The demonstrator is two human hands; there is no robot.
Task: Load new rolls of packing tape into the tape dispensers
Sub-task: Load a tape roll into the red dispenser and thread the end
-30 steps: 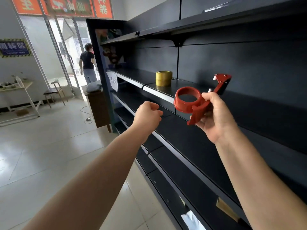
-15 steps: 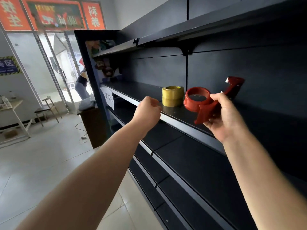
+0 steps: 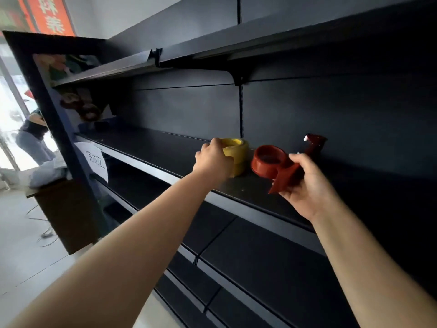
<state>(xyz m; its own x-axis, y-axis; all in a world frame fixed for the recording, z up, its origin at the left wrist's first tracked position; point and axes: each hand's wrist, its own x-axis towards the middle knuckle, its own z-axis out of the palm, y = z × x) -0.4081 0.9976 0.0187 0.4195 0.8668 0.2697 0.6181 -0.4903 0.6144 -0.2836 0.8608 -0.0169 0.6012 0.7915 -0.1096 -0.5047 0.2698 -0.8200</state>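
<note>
Setting: dark metal shelf (image 3: 151, 147) against a dark back panel, with pale floor (image 3: 19, 233) to the left.
Tape: two yellow tape rolls (image 3: 238, 157) lie stacked flat on the shelf.
Left: left hand (image 3: 214, 160) reaches over the stack, its grip curled round the upper roll.
Dispenser: red tape dispenser (image 3: 268, 159) sits just right of the rolls, its round hollow hub facing up.
Right: right hand (image 3: 309, 188) has its grip clamped on the dispenser's handle; whether the dispenser touches the shelf cannot be told.
Background: paper sign (image 3: 95, 162) hangs on the shelf end; a person (image 3: 33, 138) stands by the bright doorway.
</note>
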